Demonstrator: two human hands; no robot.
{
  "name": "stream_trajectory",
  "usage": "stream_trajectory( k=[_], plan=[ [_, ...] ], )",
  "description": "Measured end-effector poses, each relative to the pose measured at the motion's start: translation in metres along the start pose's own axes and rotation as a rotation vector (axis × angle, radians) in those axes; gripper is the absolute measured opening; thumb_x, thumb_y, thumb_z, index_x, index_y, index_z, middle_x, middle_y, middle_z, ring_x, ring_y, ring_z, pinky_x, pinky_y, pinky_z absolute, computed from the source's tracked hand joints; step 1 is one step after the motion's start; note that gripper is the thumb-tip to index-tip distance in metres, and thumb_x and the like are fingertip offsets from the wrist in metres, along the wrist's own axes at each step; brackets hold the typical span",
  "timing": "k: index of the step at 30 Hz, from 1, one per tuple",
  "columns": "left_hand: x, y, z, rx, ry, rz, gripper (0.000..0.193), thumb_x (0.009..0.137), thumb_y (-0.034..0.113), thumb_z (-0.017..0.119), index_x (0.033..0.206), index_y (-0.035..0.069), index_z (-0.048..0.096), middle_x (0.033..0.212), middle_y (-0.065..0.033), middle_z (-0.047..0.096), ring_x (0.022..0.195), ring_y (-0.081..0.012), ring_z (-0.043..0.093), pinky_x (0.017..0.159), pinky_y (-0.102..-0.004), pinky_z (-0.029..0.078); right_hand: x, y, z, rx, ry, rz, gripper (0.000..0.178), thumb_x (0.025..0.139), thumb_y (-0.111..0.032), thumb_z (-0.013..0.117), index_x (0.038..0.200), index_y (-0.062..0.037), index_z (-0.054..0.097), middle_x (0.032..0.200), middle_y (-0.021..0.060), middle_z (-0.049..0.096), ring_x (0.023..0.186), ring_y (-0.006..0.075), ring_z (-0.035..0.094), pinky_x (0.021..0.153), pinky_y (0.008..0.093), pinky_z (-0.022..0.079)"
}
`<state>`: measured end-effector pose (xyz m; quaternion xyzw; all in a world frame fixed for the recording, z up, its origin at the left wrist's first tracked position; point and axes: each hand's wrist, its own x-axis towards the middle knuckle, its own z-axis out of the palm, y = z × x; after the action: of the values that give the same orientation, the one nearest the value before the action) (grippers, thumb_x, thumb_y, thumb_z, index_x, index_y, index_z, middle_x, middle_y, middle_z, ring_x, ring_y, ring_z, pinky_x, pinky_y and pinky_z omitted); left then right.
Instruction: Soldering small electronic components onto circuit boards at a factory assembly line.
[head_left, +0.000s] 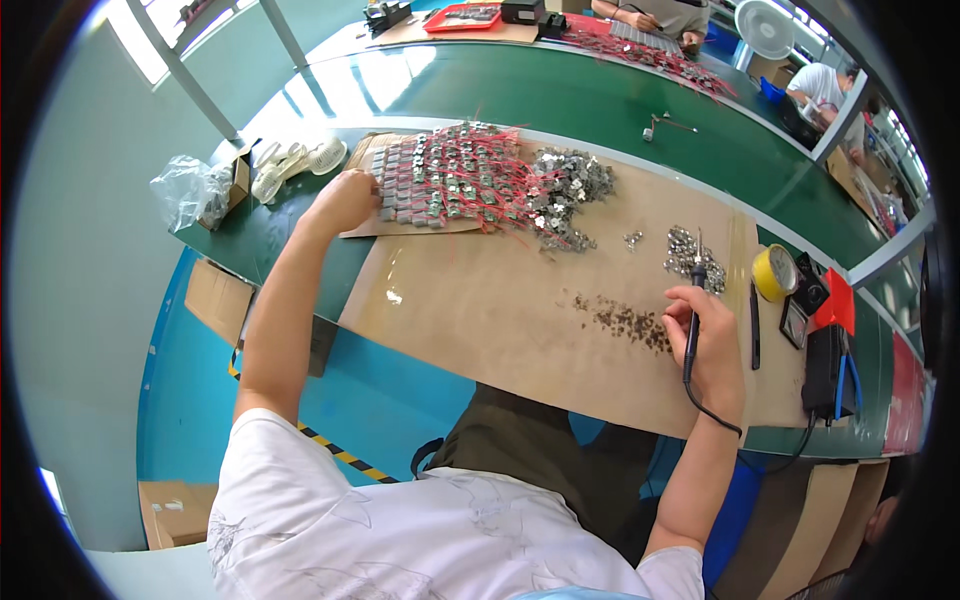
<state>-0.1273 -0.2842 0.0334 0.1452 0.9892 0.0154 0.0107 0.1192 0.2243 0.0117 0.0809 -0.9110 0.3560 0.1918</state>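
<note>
My right hand is closed round the dark handle of a soldering iron, whose tip points away from me over a pile of small shiny metal parts. Beside its fingers, small brown bits lie scattered on the brown sheet. On the far left, my left hand reaches to the left edge of rows of small metal pieces with red wires. Its fingers are bent together there, and whatever they pinch is hidden. A heap of loose silvery metal parts adjoins the rows on the right.
Brown paper covers the green bench. A small fan and a plastic bag stand at the left. Yellow tape, a black box and the iron's cable are at the right. Other people work beyond.
</note>
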Motion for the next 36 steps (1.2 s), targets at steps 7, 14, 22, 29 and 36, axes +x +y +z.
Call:
stream_trajectory(
  k=[7,14,22,29,36],
  plan=[
    [-0.010,-0.017,-0.015,-0.137,0.814,-0.043,0.025,0.103,0.022,0.068,0.118,0.003,0.075,0.110,-0.0203,0.076,0.089,-0.0389,0.072,0.081,-0.0492,0.056,0.004,0.007,-0.005,-0.009,0.014,-0.047,0.034,0.084,0.009,0.075,0.115,-0.0054,0.069,0.085,0.0097,0.071,0.076,0.0228,0.071,0.070,0.0328,0.057],
    [-0.088,0.145,-0.029,-0.585,0.097,0.409,0.024,0.094,-0.001,0.073,0.118,0.002,0.073,0.104,-0.0080,0.070,0.081,-0.0179,0.069,0.067,-0.0306,0.054,0.003,0.009,-0.003,0.060,0.023,-0.019,0.032,0.085,0.011,0.073,0.112,-0.0045,0.071,0.088,0.0100,0.073,0.082,0.0203,0.074,0.073,0.0316,0.059],
    [-0.103,0.227,0.008,-0.369,-0.093,0.837,0.026,0.095,0.009,0.076,0.120,0.005,0.072,0.115,-0.0111,0.068,0.083,-0.0264,0.071,0.073,-0.0396,0.056,0.003,0.004,-0.003,0.050,-0.009,-0.045,0.028,0.085,0.009,0.075,0.109,-0.0047,0.072,0.086,0.0096,0.074,0.081,0.0205,0.074,0.073,0.0318,0.059],
    [-0.073,0.277,-0.019,-0.729,-0.201,0.703,0.025,0.091,0.013,0.078,0.110,0.000,0.069,0.085,-0.0156,0.069,0.075,-0.0291,0.071,0.069,-0.0421,0.056,0.000,0.002,-0.007,0.071,-0.024,-0.015,0.029,0.085,0.008,0.077,0.110,-0.0046,0.072,0.086,0.0099,0.074,0.081,0.0215,0.074,0.073,0.0328,0.060],
    [-0.025,0.328,0.034,-1.038,-0.073,0.543,0.014,0.090,0.007,0.069,0.100,-0.004,0.070,0.076,-0.0115,0.069,0.066,-0.0161,0.063,0.060,-0.0353,0.051,-0.012,-0.001,-0.003,-0.116,0.206,-0.135,0.042,0.093,0.007,0.068,0.134,-0.0055,0.067,0.098,0.0153,0.075,0.093,0.0283,0.077,0.085,0.0388,0.058]
  ],
)
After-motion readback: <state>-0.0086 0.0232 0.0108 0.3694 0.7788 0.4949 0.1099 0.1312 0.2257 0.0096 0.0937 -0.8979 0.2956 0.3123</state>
